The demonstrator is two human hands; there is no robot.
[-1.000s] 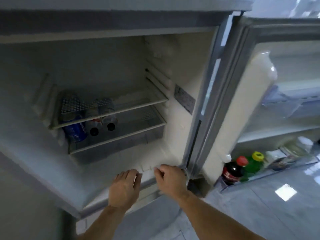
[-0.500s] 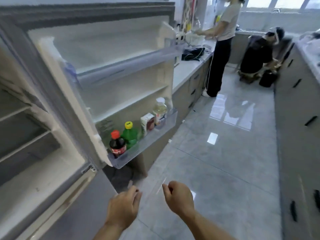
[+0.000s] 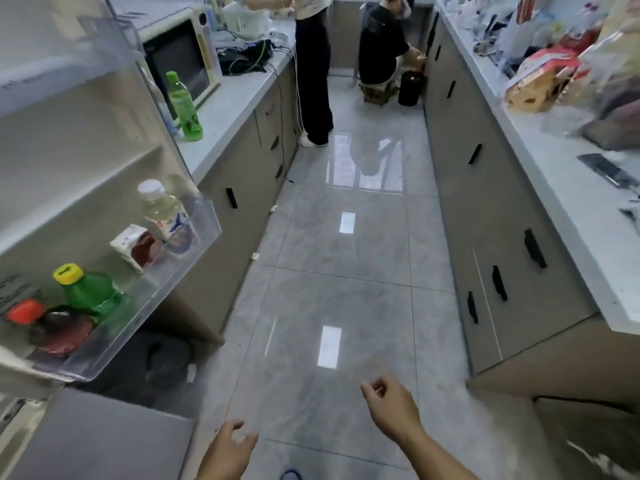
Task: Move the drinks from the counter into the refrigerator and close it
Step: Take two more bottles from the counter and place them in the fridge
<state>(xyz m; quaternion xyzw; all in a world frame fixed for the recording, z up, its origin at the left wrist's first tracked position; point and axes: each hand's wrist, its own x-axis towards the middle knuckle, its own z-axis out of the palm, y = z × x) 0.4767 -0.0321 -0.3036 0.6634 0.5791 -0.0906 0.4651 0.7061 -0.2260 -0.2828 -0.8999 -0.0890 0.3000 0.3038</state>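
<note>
1. Now the view turns from the white fridge door (image 3: 86, 140) to the long grey kitchen floor (image 3: 329, 271).
2. One tall green plastic bottle (image 3: 183, 107) stands upright on the pale left counter (image 3: 228, 102), far ahead and left.
3. Left hand (image 3: 230, 452) is nearer it. Right hand (image 3: 389, 407) is too far right. Both hang loose and hold nothing.

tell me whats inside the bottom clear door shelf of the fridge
The clear plastic door shelf holds a red-capped dark soda bottle, a yellow-capped green bottle, a white and red carton and a white-capped pale yellow bottle. Their bases blur behind the shelf wall.
</note>
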